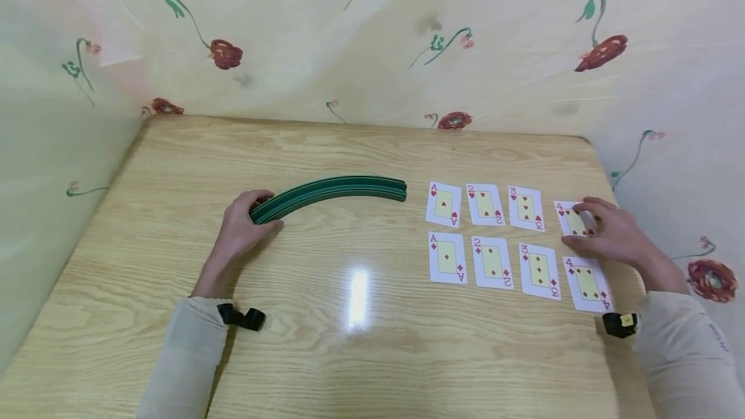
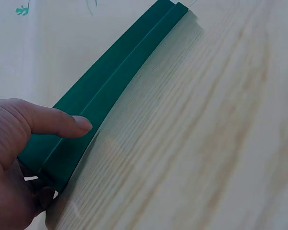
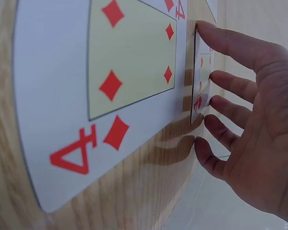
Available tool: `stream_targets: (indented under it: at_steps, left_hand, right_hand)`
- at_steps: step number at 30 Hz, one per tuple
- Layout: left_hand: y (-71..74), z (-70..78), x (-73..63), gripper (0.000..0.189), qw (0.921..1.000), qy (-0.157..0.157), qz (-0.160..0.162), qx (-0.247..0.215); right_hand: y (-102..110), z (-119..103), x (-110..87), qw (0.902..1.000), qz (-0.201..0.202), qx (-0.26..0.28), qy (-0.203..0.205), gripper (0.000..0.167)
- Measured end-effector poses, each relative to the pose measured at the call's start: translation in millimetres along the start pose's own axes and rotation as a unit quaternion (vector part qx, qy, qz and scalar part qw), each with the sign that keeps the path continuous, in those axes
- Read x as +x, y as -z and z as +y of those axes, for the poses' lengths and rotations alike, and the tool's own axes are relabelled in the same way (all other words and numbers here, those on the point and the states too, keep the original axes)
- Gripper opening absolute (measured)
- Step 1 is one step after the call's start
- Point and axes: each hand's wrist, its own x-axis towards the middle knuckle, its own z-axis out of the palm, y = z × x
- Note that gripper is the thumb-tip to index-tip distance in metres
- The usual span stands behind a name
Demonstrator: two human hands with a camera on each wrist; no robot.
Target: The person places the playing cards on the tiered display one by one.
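The near end of a long, curved, dark-green card holder (image 1: pixel 328 193) is gripped by the left hand (image 1: pixel 241 228), the thumb laid across its grooved top and the fingers curled behind its end — seen close in the left wrist view, where the thumb (image 2: pixel 62 122) rests on the green rail (image 2: pixel 115 81). The holder lies on the light wooden table (image 1: pixel 349 354) and arcs away from that hand towards the rows of cards.

The white four of hearts playing card (image 1: pixel 573 218) is touched by the right hand (image 1: pixel 611 231); its fingers are spread and nearly straight, fingertips on the card, nothing enclosed. In the right wrist view the fingers (image 3: pixel 235 43) meet the edge of that card (image 3: pixel 200 81).

This card lies at the right end of the far row, to the right of the holder's far end. The ace (image 1: pixel 443 204), two (image 1: pixel 485 204) and three of hearts (image 1: pixel 526 207) lie between it and the holder. A nearer row — ace (image 1: pixel 447 257), two (image 1: pixel 492 262), three (image 1: pixel 539 271) and four of diamonds (image 1: pixel 588 284) — lies just below.
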Motion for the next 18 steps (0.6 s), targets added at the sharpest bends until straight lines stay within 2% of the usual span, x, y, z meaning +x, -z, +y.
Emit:
stream_targets:
  at_steps: [11,18]
  left_hand:
    - [3.5,-5.3,-6.5,0.055,0.9998,0.014,-0.008,0.012]
    - [2.3,-7.1,-7.5,0.049,0.9998,0.006,0.010,0.014]
  right_hand:
    - [1.1,3.5,-0.2,0.9999,-0.003,0.004,0.014,0.079]
    - [0.6,3.2,0.9,0.9999,0.004,0.006,0.012,0.079]
